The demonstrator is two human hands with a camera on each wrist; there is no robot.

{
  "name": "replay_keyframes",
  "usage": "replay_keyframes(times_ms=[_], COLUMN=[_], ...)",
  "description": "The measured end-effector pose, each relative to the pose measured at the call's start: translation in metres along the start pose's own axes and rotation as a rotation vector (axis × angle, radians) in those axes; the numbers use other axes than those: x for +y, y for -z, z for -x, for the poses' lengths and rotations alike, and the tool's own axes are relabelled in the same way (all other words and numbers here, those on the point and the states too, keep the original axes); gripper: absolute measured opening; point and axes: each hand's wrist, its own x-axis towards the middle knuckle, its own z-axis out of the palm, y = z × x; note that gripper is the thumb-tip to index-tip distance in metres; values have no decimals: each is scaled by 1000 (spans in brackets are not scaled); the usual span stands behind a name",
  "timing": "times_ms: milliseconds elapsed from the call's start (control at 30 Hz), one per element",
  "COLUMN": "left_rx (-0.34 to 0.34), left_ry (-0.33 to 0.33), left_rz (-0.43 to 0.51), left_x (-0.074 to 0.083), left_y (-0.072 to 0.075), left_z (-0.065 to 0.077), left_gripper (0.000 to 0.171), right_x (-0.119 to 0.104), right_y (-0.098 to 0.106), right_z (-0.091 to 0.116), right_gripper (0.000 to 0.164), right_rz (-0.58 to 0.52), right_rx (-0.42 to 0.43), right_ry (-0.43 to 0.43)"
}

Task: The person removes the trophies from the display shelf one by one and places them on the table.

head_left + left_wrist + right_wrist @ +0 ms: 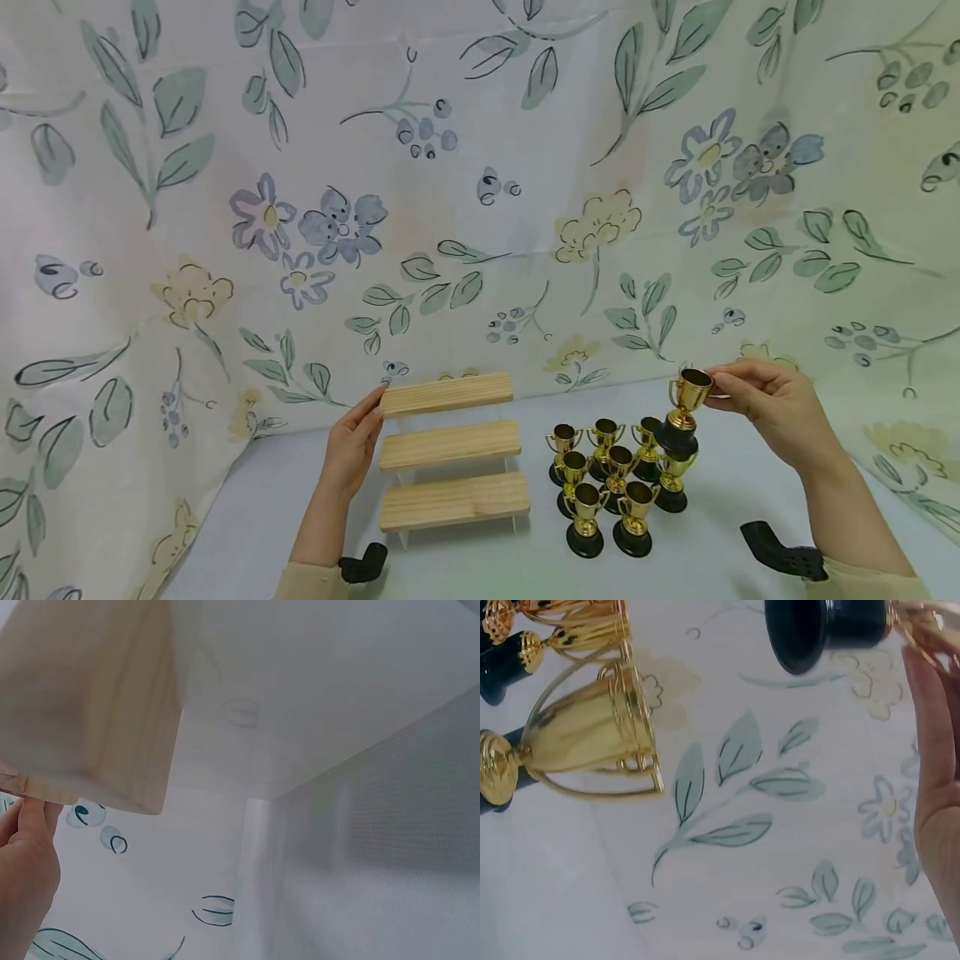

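Observation:
A three-tier display stand with pale wooden boards (453,446) and translucent supports stands left of centre. My left hand (351,446) holds the left end of its top board, fingers at the edge; in the left wrist view a lower board (135,712) hides part of that grip. My right hand (776,408) pinches a small gold trophy cup (688,390) by its side, upright and raised. Its black base (799,634) shows above the standing cups in the right wrist view. Below it in the head view is another gold trophy (675,467) at the group's right edge.
Several matching gold trophies (587,504) on black bases stand close together right of the stand, on a white tabletop (465,575). A floral cloth (450,192) hangs behind. Black wrist straps (783,554) show at both cuffs.

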Motion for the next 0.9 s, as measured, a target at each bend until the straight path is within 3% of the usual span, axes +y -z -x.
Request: replay_keyframes(times_ms=[267,633,900], left_rx=[-18,-16,-10], left_ry=[13,10,5], left_rz=[4,6,2], left_x=[0,1,2], left_y=[2,-1,-2], left_z=[2,2,2], left_gripper=[53,54,53], right_x=[10,28,41], right_y=[14,32,38], right_z=[17,38,50], right_gripper=[31,38,41], right_rz=[232,74,-62], right_rx=[-183,-347,-372], right_ry=[-190,-329,-373])
